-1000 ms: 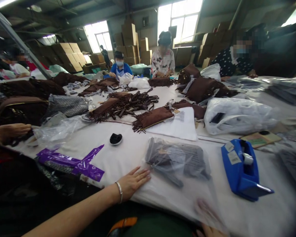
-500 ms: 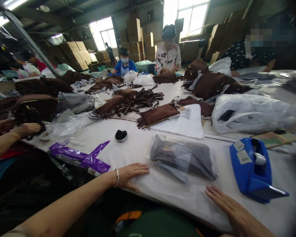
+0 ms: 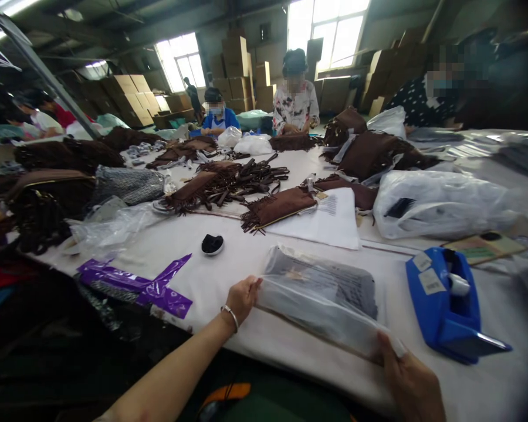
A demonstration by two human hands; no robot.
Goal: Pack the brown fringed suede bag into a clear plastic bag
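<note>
A clear plastic bag [image 3: 323, 293] with a dark grey item inside lies on the white table [image 3: 246, 258] in front of me. My left hand [image 3: 243, 298], a bracelet on its wrist, grips the bag's left near corner. My right hand [image 3: 407, 381] pinches the bag's right near corner. The open flap of the bag is lifted and folded up off the table between the two hands.
A blue tape dispenser [image 3: 446, 305] stands right of the bag. Purple packaging [image 3: 136, 284] lies to the left, a small dish with something black [image 3: 212, 244] beyond. Brown fringed bags [image 3: 277, 208], white paper [image 3: 330, 223] and a large white plastic bag [image 3: 435, 202] cover the middle. Other people work at the far side.
Both my hands went from lying flat on the table to gripping the bag's near corners and lifting its flap. The other person's hand at the left edge has gone.
</note>
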